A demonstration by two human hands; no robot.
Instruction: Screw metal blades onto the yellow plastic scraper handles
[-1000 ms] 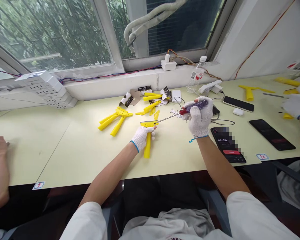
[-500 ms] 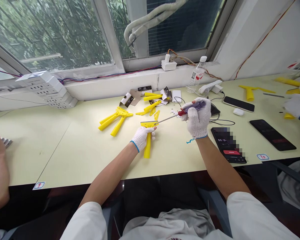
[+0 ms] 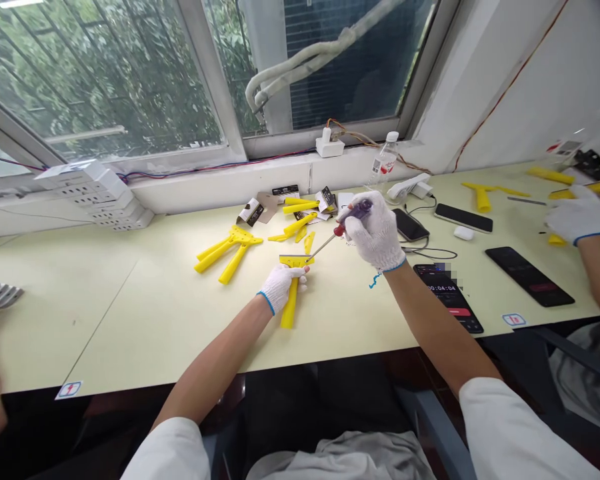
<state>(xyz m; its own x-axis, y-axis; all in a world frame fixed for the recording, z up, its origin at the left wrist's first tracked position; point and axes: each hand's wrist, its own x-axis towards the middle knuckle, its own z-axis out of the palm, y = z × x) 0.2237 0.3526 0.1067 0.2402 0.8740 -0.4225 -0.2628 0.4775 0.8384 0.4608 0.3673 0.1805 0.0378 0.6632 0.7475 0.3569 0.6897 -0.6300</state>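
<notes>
A pale yellow-green desk (image 3: 180,327) carries everything, its long front edge toward the person and its rear edge along the window wall. Left of centre and nearer that rear edge lies a splayed group of yellow plastic handles (image 3: 230,252), apart from both hands. The screwdriver with a purple handle and red collar (image 3: 339,231) slants from upper right to lower left, its long axis angled down across the desk. The right hand (image 3: 379,235), in a white knit glove, is wrapped around that handle, well to the right of the work and nearer the rear edge. The T-shaped yellow plastic scraper (image 3: 289,307) lies midway between front and rear edges; its handle points toward the front edge and its head runs crosswise, roughly along it. The left hand (image 3: 279,287), gloved alike, is clamped on the handle just below the head, so it is the nearer hand. All turns on the thin metal shaft (image 3: 324,247): its tip reaches the head's right part, just beside the left fingertips; whether it sits in a screw is too small to tell
</notes>
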